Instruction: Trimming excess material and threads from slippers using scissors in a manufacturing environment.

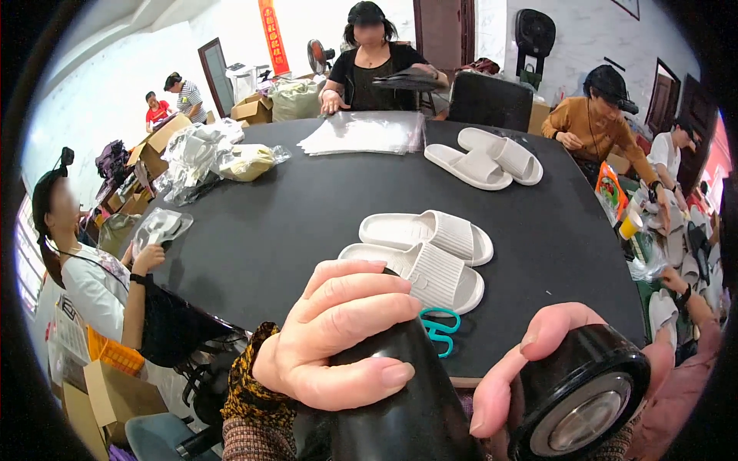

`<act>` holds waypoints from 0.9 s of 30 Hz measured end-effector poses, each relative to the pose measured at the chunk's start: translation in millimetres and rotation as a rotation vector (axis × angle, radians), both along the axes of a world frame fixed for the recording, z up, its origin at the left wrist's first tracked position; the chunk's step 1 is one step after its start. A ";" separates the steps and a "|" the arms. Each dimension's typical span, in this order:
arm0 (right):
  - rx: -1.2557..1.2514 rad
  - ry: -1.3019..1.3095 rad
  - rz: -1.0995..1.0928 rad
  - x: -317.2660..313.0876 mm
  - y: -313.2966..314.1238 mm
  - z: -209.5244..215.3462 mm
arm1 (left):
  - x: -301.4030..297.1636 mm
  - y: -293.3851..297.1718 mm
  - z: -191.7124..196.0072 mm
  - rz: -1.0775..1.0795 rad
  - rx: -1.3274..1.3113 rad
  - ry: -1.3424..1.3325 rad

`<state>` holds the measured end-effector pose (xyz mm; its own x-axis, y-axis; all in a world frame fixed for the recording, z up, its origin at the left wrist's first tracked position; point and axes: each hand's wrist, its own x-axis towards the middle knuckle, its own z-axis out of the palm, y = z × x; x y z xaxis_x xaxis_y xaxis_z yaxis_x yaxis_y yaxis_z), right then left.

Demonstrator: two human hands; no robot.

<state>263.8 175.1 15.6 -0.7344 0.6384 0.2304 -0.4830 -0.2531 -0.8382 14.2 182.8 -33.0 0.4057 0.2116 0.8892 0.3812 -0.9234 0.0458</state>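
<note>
Left hand (338, 338) wraps black bottle (400, 415) — right hand (538, 376) grips black cap (584, 399).

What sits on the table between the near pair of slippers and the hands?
In the head view, teal scissors lie between the near slippers and the left hand and right hand.

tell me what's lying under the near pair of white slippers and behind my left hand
Teal-handled scissors lie on the black table by the near slippers; the left hand and black object hide their blades.

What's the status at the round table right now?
Left hand wrapped around glossy black cylindrical body. Right hand holding black round cap with metal-ringed end. Pair of white ribbed slippers and teal-handled scissors just beyond.
</note>
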 end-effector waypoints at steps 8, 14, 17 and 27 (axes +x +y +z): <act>-0.034 0.085 -0.001 0.7 1.4 -5.0 | 3.0 2.4 -0.9 -0.021 0.004 -0.046; -0.047 0.127 -0.017 -1.6 0.0 -6.2 | 3.9 3.3 -4.5 -0.026 -0.026 -0.061; 0.029 0.047 0.015 3.2 4.8 -3.1 | 4.8 5.4 -2.1 -0.034 -0.030 -0.031; -0.080 0.041 0.299 14.0 22.1 5.2 | 3.9 4.8 -0.3 -0.009 -0.017 -0.044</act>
<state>277.7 197.3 20.8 -0.8835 0.4128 0.2212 -0.4099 -0.4532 -0.7916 18.1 187.6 -33.3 0.3685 0.2235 0.9024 0.3706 -0.9255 0.0779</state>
